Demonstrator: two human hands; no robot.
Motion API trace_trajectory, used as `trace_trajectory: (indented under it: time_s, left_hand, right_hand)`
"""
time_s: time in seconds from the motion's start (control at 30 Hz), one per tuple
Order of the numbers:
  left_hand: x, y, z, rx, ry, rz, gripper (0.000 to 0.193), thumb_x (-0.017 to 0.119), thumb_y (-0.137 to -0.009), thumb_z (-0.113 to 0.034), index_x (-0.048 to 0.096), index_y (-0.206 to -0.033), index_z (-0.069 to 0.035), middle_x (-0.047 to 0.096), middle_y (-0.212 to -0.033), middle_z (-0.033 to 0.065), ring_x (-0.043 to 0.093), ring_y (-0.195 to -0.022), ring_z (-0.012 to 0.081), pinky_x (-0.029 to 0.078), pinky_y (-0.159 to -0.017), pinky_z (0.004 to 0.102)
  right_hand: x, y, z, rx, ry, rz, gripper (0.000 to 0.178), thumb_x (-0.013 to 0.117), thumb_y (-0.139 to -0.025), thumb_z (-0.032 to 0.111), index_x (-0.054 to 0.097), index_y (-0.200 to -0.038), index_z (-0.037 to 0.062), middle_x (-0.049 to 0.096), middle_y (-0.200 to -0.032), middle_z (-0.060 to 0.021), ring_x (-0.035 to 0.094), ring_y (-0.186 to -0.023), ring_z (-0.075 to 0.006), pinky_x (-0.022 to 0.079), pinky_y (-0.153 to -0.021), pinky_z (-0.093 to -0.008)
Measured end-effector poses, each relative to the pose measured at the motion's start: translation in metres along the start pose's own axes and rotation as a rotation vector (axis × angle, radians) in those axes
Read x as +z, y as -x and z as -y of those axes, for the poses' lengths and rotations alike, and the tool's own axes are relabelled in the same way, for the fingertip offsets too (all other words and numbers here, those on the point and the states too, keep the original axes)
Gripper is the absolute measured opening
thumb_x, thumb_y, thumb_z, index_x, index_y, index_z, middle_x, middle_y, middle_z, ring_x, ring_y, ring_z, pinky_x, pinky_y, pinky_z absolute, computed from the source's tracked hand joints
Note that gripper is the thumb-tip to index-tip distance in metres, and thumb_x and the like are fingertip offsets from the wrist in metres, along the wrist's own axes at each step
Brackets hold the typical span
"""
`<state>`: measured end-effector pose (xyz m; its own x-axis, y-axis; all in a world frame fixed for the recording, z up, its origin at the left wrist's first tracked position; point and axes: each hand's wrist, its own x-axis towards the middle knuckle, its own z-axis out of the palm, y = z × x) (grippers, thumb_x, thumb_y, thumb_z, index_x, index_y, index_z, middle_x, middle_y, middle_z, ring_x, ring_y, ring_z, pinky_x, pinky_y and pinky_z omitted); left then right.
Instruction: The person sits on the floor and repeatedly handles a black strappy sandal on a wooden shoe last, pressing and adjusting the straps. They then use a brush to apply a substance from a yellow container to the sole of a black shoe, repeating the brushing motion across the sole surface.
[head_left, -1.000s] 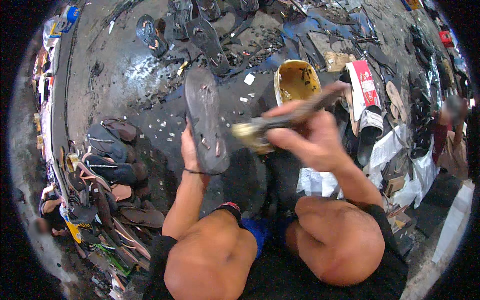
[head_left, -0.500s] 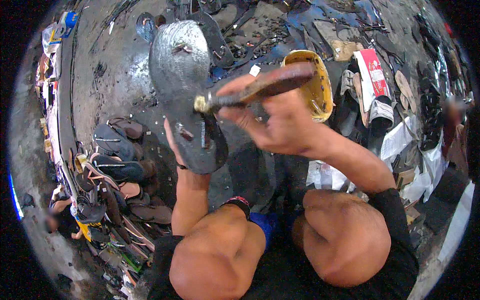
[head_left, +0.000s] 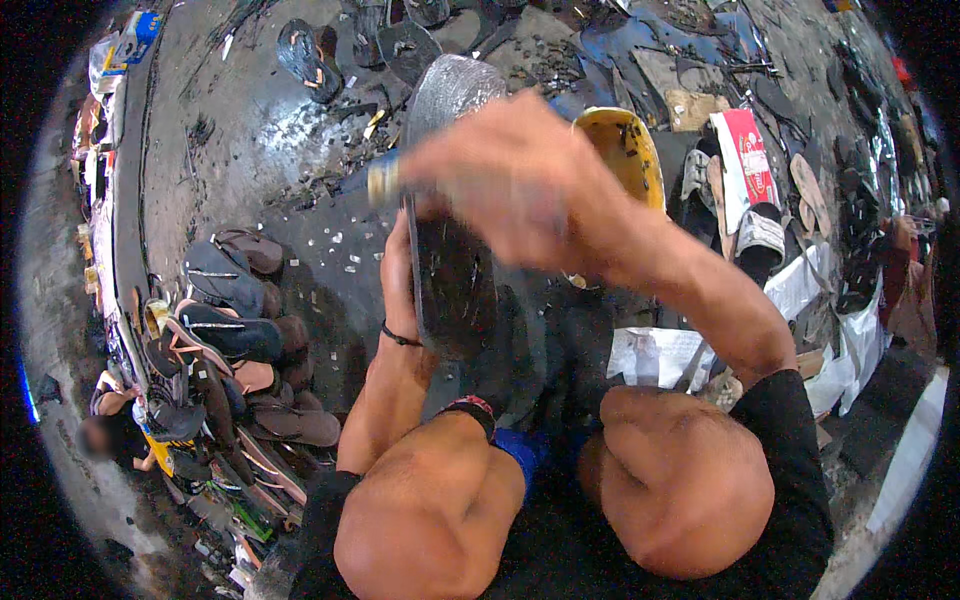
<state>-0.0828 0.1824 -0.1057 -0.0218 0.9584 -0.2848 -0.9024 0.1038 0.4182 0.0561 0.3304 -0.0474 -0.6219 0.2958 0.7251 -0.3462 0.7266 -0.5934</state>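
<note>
My left hand [head_left: 397,262] holds a large black shoe sole [head_left: 452,285] upright in front of me, its palm and fingers mostly hidden along the left edge and behind it. The sole is tilted, with its side edge toward me and a shiny, scuffed top end. My right hand [head_left: 500,165], smeared by motion, crosses in front of the sole's upper part. It is closed around a brown tool whose pale tan, rounded end [head_left: 382,186] sticks out past the fingers to the left. The rest of that tool is hidden now, so its exact kind is unclear.
A yellow tub [head_left: 625,150] with dark bits inside stands beyond my right forearm. Piled sandals [head_left: 235,330] lie at the left. At the right are a red and white box [head_left: 745,155], more footwear and plastic sheets. Scraps litter the floor. Another person [head_left: 115,425] is at the far left.
The sole has turned from face-on to edge-on and shifted right. My right hand has swung up and left across it, with the tool's brown length now out of sight.
</note>
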Motion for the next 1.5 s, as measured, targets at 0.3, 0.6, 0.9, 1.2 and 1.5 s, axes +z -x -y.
trace_trajectory:
  time_s: [0.3, 0.6, 0.9, 1.2, 1.5]
  left_hand:
    - [0.024, -0.018, -0.022, 0.123, 0.052, -0.422, 0.046, 0.039, -0.102, -0.041, 0.062, -0.116, -0.004, 0.070, -0.095, 0.0120, 0.068, -0.074, 0.0235, 0.058, -0.067, 0.0411]
    - [-0.163, -0.109, -0.068, 0.174, -0.015, -0.198, 0.039, 0.042, -0.105, -0.032, 0.062, -0.125, -0.005, 0.067, -0.123, 0.0071, 0.063, -0.110, 0.0228, 0.046, -0.101, 0.0423]
    - [-0.129, -0.007, -0.018, 0.535, -0.878, -0.694, 0.029, 0.056, -0.102, -0.030, 0.068, -0.107, -0.004, 0.069, -0.094, 0.0025, 0.061, -0.082, 0.0101, 0.050, -0.071, 0.0263]
    - [-0.020, 0.214, -0.209, 1.200, -0.833, -0.987, 0.035, 0.056, -0.100, -0.014, 0.053, -0.132, 0.001, 0.058, -0.128, 0.0082, 0.056, -0.119, 0.0186, 0.044, -0.104, 0.0321]
    - [-0.048, 0.322, -0.369, -0.449, -2.547, -1.974, 0.034, 0.055, -0.091, -0.013, 0.067, -0.123, -0.012, 0.074, -0.102, 0.0167, 0.073, -0.093, 0.0361, 0.059, -0.079, 0.0490]
  right_hand:
    - [0.024, 0.041, 0.076, 0.262, -0.120, 0.255, 0.039, 0.070, -0.078, 0.018, 0.066, -0.116, 0.0145, 0.066, -0.098, -0.0046, 0.063, -0.092, -0.0254, 0.047, -0.080, -0.0385]
    - [0.017, 0.105, 0.072, 0.819, -0.053, 0.144, 0.019, 0.074, -0.087, 0.011, 0.072, -0.105, 0.0055, 0.071, -0.099, -0.0104, 0.067, -0.093, -0.0236, 0.050, -0.082, -0.0353]
    - [-0.051, 0.158, 0.022, 1.087, 0.645, -0.144, 0.030, 0.068, -0.095, 0.022, 0.066, -0.113, -0.0014, 0.069, -0.105, -0.0165, 0.064, -0.096, -0.0287, 0.049, -0.086, -0.0389]
    - [-0.098, 0.200, 0.037, 1.120, 0.895, 0.203, 0.031, 0.070, -0.092, 0.023, 0.064, -0.107, -0.0033, 0.070, -0.092, -0.0182, 0.066, -0.081, -0.0332, 0.051, -0.073, -0.0418]
    - [-0.072, 0.191, 0.071, 1.123, 0.774, 0.141, 0.038, 0.070, -0.088, 0.033, 0.069, -0.106, -0.0001, 0.069, -0.097, -0.0258, 0.066, -0.093, -0.0439, 0.051, -0.081, -0.0492]
